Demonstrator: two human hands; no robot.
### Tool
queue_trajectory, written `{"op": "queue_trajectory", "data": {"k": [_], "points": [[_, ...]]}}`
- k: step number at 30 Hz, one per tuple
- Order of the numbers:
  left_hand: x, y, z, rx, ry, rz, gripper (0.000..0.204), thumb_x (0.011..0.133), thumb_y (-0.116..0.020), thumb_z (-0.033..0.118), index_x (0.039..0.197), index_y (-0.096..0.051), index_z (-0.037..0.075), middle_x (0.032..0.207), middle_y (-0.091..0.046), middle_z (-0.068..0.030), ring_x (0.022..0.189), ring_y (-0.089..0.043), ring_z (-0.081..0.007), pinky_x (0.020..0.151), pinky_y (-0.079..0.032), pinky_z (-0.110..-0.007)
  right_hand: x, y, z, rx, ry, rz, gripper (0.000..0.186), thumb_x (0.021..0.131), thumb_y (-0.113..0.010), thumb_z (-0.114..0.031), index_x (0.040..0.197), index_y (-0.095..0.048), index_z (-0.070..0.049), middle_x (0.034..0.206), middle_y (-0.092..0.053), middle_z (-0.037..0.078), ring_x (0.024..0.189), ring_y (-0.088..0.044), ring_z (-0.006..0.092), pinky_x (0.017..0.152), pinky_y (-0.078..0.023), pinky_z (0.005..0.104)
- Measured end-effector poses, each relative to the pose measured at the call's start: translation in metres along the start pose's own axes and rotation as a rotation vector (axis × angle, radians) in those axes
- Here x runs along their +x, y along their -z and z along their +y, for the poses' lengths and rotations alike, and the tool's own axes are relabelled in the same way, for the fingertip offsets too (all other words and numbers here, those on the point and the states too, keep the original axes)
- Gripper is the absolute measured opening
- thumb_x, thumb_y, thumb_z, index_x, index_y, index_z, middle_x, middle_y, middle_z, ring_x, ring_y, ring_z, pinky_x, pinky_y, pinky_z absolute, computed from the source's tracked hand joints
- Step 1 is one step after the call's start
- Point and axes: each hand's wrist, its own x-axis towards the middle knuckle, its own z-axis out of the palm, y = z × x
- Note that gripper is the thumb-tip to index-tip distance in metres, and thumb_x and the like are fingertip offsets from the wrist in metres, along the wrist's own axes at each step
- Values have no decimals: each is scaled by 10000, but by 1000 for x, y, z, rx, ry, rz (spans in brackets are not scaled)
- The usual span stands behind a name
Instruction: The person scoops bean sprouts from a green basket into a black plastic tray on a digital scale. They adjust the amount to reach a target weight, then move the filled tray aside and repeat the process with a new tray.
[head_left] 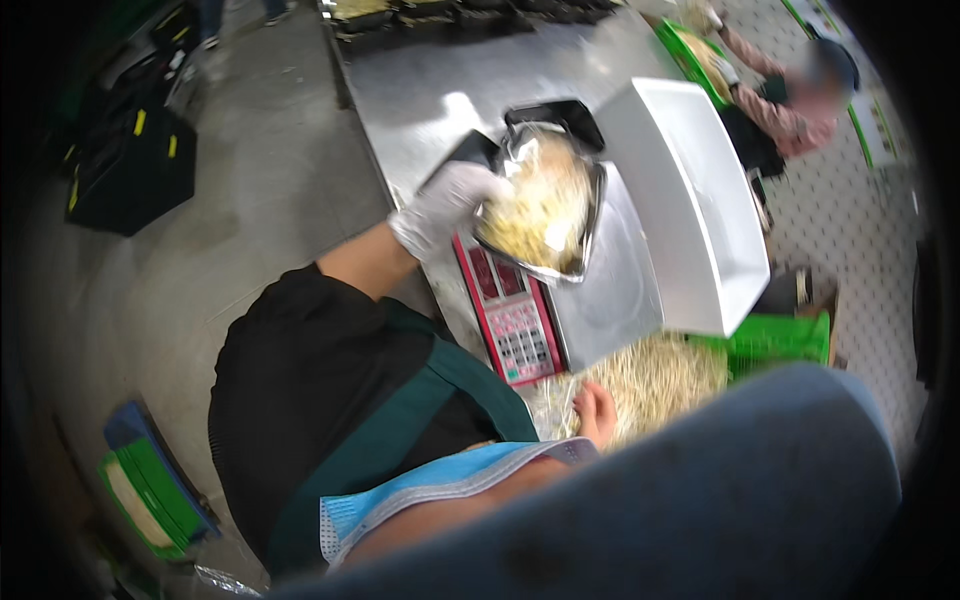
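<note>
My left hand [452, 205], in a white glove, grips the left edge of a black tray of bean sprouts [540, 215] with shiny clear plastic over it. The tray is tilted and slightly blurred above a scale [515, 325] with a red-edged keypad and a steel pan. Part of another black tray [555, 118] shows just behind the held one. My right hand [594, 412] is low in the view beside a heap of loose bean sprouts [660, 390]. A few of its bare fingers show, apart and holding nothing visible; the rest is hidden by my face mask.
A tall white bin [690, 200] stands right of the scale, with a green crate [775, 340] below it. Several filled black trays [430, 15] line the table's [420, 75] far end. Another person [780, 110] works at a green crate [690, 60] at upper right.
</note>
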Motion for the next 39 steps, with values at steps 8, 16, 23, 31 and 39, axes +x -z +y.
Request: {"op": "queue_trajectory", "data": {"k": [8, 16, 23, 31, 39], "points": [[104, 262, 173, 82, -585, 484, 99, 791, -582, 72, 784, -576, -26, 682, -610, -107, 504, -557, -163, 497, -471, -258, -4, 81, 0, -477, -81, 348, 277, 844, -606, -226, 1032, -603, -21, 817, -600, 70, 753, -564, 184, 674, -465, 301], [214, 352, 232, 407, -296, 764, 142, 628, -571, 194, 658, -452, 121, 529, -385, 0, 402, -314, -127, 394, -243, -257, -30, 146, 29, -909, -258, 619, 314, 831, -608, -274, 1046, -598, -46, 870, -611, 114, 803, -578, 251, 708, -473, 353], [205, 315, 221, 425, -303, 694, 322, 667, -654, 265, 844, -583, 5, 809, -582, -131, 750, -541, -225, 700, -441, -340, -113, 220, 71, -1239, -536, 817, 346, 819, -610, -317, 1059, -593, -68, 916, -621, 153, 847, -590, 311, 737, -480, 398], [97, 198, 59, 449, -507, 446, 352, 828, -579, 65, 1142, -506, -76, 891, -621, -99, 694, -573, -108, 628, -469, -213, -191, 260, 93, -1298, -862, 1116, 383, 805, -613, -365, 1073, -588, -92, 969, -632, 197, 897, -605, 378, 771, -488, 450], [31, -67, -37, 643, -146, -323, 388, 839, -577, 235, 1127, -539, -22, 1169, -550, -179, 1019, -563, -213, 894, -445, -329, -123, 140, -29, -1071, 179, 955, 208, 753, -621, 45, 948, -659, -19, 866, -663, 139, 754, -638, 252, 667, -514, 293]]}}
